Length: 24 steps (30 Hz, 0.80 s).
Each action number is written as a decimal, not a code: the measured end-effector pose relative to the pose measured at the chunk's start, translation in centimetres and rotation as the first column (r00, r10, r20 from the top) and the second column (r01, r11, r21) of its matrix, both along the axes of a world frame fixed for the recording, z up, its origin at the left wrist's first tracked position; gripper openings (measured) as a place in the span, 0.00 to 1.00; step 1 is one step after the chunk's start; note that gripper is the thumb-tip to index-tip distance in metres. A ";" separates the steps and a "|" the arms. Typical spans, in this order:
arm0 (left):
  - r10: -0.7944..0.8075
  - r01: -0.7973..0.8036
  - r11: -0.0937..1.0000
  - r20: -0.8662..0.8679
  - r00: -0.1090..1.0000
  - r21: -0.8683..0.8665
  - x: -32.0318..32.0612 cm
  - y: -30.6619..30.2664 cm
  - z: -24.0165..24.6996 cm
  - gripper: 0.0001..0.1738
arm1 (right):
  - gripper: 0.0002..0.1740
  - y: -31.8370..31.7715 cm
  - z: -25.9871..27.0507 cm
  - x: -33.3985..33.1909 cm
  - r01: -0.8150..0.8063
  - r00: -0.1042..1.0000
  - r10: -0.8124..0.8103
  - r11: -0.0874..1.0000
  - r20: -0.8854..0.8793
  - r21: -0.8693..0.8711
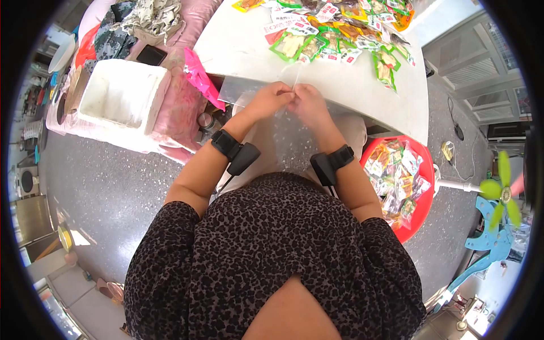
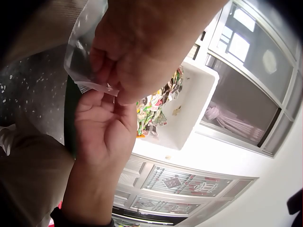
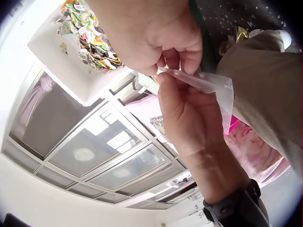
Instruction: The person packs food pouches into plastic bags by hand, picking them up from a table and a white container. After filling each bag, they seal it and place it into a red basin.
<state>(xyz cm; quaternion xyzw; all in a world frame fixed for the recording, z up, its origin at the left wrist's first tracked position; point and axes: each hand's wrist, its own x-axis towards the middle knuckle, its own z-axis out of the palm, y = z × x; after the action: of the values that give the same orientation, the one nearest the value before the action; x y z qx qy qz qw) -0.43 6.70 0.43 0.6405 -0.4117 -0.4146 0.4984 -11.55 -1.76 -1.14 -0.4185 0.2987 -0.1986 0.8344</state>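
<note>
A clear plastic bag [image 1: 279, 136] hangs over the person's lap at the front edge of the white table [image 1: 229, 48]. The left hand [image 1: 273, 99] pinches its upper edge, fingers bent. Close against it, the right hand [image 1: 311, 107] pinches the same edge, and the fingertips of both hands meet there. In the left wrist view the bag [image 2: 80, 54] spreads out beside the fingers, thin and see-through. From the right wrist, a folded corner of the bag [image 3: 223, 92] shows beyond the left palm. The hands partly hide the pinched edge.
Several colourful snack packets [image 1: 340, 37] lie heaped on the table. A red basin [image 1: 426, 201] full of packets stands at the right. On the left, a white foam box [image 1: 116, 99], a pink bag [image 1: 199, 76] and a phone [image 1: 151, 55] rest on pink cloth. A fan [image 1: 504, 195] stands far right.
</note>
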 end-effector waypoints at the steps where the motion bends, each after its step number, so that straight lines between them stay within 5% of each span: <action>1: -0.007 0.007 1.000 0.011 1.000 0.011 0.1 -0.1 -0.2 0.12 | 0.10 0.0 0.2 -0.1 -0.010 1.000 0.010 1.000 -0.002 -0.002; 9: 0.014 -0.024 0.999 0.245 0.969 0.037 -0.3 0.1 0.6 0.11 | 0.10 0.1 -0.2 -0.1 -0.037 0.997 0.036 0.999 0.062 0.014; 24: 0.026 -0.028 0.999 0.057 0.998 0.045 0.1 0.0 -0.2 0.09 | 0.09 -0.1 -0.8 -0.3 -0.081 0.995 0.079 0.996 0.066 0.030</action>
<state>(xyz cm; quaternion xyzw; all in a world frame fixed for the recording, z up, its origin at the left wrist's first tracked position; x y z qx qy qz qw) -0.35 6.65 0.19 0.6687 -0.4071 -0.3990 0.4774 -11.83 -1.86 -1.94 -0.4098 0.2574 -0.1735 0.8577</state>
